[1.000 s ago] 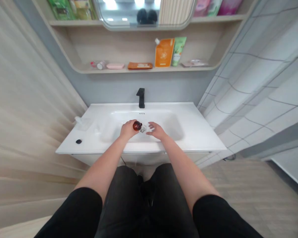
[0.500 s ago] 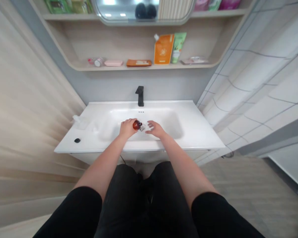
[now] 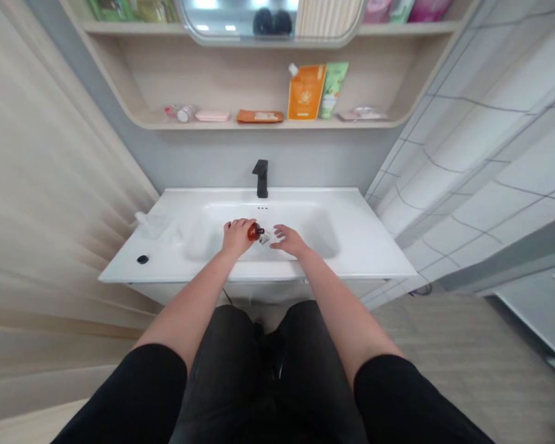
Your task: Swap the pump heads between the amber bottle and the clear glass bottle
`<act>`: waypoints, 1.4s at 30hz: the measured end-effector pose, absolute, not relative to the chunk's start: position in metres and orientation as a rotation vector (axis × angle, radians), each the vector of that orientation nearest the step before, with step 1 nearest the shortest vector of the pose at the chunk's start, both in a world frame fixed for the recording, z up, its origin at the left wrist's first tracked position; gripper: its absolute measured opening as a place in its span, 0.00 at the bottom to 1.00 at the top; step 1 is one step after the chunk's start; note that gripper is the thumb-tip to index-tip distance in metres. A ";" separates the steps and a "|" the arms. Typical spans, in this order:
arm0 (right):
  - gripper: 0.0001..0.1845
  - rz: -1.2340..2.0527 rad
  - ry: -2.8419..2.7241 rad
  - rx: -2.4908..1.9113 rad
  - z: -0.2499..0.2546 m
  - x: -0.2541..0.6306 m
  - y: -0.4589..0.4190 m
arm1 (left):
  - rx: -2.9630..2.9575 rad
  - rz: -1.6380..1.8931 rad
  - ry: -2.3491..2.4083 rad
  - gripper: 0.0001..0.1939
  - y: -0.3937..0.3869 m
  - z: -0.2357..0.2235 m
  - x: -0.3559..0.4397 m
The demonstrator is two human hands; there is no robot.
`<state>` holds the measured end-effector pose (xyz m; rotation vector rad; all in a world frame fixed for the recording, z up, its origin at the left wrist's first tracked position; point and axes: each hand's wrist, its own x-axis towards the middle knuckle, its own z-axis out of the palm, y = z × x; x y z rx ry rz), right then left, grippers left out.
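Note:
My left hand lies over the white basin and grips a small amber glass bottle, which tilts to the right with a dark cap or pump at its tip. Part of the bottle is hidden by my fingers. My right hand hovers just right of it, palm down and fingers apart, holding nothing. A small pale, translucent item sits between my hands, too small to identify. Both hands are above the white sink basin.
A matte black faucet stands behind the basin. A black stopper and a translucent item lie on the counter's left side. Above, a wooden shelf holds toiletries, including an orange pouch and a green tube.
The camera has drifted slightly, so the sink sits a little higher in the picture. My hands and the amber bottle have stayed almost in place.

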<state>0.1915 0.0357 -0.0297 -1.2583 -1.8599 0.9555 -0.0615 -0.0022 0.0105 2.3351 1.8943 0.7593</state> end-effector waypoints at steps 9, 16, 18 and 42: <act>0.44 0.976 -1.851 -1.266 -0.029 0.191 0.035 | 2.353 0.796 1.873 0.30 -0.004 0.011 -0.060; 0.43 0.972 -1.874 -1.274 -0.028 0.192 0.036 | 2.345 0.778 1.872 0.30 -0.005 0.011 -0.059; 0.44 0.973 -1.877 -1.278 -0.028 0.192 0.036 | 2.362 0.783 1.870 0.30 -0.004 0.010 -0.060; 0.43 0.945 -1.880 -1.298 -0.026 0.191 0.035 | 2.462 0.725 1.950 0.28 -0.002 0.006 -0.060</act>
